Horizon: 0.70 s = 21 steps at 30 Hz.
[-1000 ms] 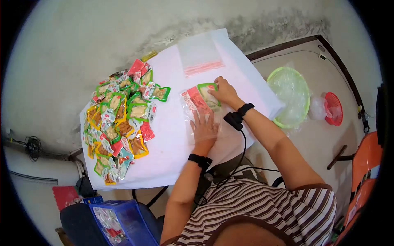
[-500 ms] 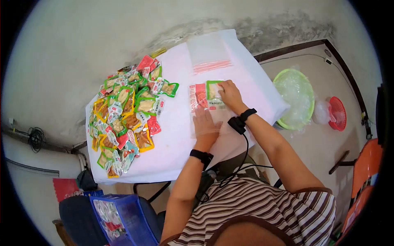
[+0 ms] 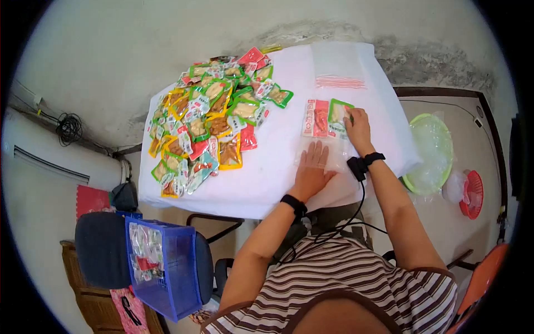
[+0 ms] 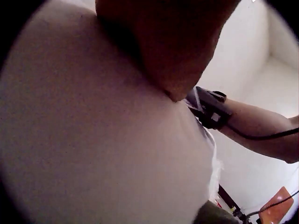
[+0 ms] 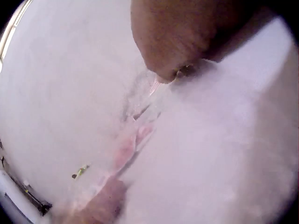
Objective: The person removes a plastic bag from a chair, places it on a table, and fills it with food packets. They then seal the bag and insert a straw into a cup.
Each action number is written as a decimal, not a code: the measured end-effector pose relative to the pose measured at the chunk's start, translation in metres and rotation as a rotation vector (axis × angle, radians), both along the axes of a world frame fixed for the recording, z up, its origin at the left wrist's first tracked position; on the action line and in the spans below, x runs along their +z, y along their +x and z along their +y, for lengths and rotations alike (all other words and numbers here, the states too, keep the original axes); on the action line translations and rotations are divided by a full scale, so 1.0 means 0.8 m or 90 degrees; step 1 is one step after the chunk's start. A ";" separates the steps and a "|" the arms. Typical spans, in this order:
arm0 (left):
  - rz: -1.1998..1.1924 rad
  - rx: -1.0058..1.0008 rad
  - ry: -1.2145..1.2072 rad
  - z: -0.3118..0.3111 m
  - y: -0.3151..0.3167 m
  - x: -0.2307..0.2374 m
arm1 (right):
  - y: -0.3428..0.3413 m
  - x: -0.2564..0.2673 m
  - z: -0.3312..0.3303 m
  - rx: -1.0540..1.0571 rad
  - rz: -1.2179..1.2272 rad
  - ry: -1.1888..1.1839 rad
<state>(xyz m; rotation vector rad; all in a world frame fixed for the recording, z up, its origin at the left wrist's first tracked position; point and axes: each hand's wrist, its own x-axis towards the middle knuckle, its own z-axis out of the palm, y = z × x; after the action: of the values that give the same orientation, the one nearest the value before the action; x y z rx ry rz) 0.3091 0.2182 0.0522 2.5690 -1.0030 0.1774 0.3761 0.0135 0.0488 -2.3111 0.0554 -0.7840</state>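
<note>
A red-and-white packet [image 3: 317,118] and a green-edged packet [image 3: 338,114] lie side by side in a clear bag [image 3: 337,158] on the white-covered table. My left hand [image 3: 313,171] lies flat over the bag's lower part, fingers straight, below the red packet. With bent fingers my right hand [image 3: 359,131] grips the green-edged packet's right side; its fingertips are partly hidden. The left wrist view shows my left hand [image 4: 173,42] dark against the cloth. In the right wrist view, my right hand [image 5: 182,37] is above the blurred red packet [image 5: 125,151].
Many colourful packets [image 3: 219,119] are heaped on the table's left. Flat clear bags [image 3: 339,64] with red-striped ends lie at the back. On the floor to the right are a green basin [image 3: 431,153] and a red basket [image 3: 473,195]. A blue crate [image 3: 178,267] stands lower left.
The head view has shifted, so the table sits further right in it. My left hand has slid down off the red packet; my right hand stays at the green-edged packet, which lies straighter.
</note>
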 end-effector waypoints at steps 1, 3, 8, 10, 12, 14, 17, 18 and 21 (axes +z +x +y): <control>0.001 0.004 -0.002 0.002 0.004 0.001 | -0.008 0.004 0.001 0.004 -0.032 -0.024; -0.026 -0.013 -0.031 0.006 0.011 0.004 | -0.027 0.008 0.006 0.032 -0.046 -0.075; -0.001 -0.179 -0.076 0.043 -0.008 -0.007 | -0.124 0.004 0.024 0.254 -0.013 -0.126; 0.042 -0.226 -0.090 0.076 -0.029 -0.010 | -0.140 0.002 0.029 0.274 -0.004 -0.131; 0.048 -0.160 -0.095 0.113 -0.041 -0.005 | -0.147 0.003 0.033 0.239 0.017 -0.215; -0.069 0.102 -0.252 0.154 -0.045 -0.009 | -0.143 -0.005 0.040 0.215 0.008 -0.203; -0.178 0.342 -0.285 0.211 -0.035 0.010 | -0.139 -0.008 0.047 0.159 -0.055 -0.150; -0.208 0.421 -0.290 0.229 -0.033 0.017 | -0.138 -0.008 0.048 0.163 -0.057 -0.148; -0.244 0.557 -0.227 0.284 -0.022 0.031 | -0.138 -0.007 0.045 0.162 -0.054 -0.101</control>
<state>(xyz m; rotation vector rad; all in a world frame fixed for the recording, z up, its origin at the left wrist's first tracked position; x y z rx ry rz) 0.2915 0.4452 0.0773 2.4864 0.1302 0.9973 0.2659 0.0494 0.0429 -2.3682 -0.3448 -0.7770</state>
